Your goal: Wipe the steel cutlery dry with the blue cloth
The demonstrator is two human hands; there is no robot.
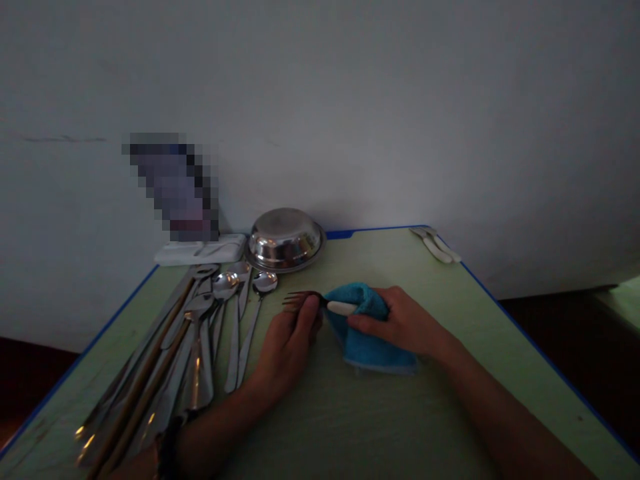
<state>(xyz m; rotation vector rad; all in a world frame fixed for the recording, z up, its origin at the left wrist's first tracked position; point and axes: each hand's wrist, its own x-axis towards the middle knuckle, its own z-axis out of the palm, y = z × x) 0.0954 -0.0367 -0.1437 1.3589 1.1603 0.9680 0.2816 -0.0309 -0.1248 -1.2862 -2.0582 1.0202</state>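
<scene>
My left hand (290, 340) pinches the metal tine end of a fork (320, 301) with a white handle, just above the pale green table (350, 427). My right hand (400, 323) is closed on a blue cloth (365, 333) that wraps around the fork's white handle. The cloth's lower part rests on the table between my two hands.
Several steel spoons and other cutlery (200, 340) lie in a row at the left. An upturned steel bowl (285, 239) sits at the back by the wall, beside a white flat holder (200, 252). Two white-handled utensils (436, 244) lie at the back right corner.
</scene>
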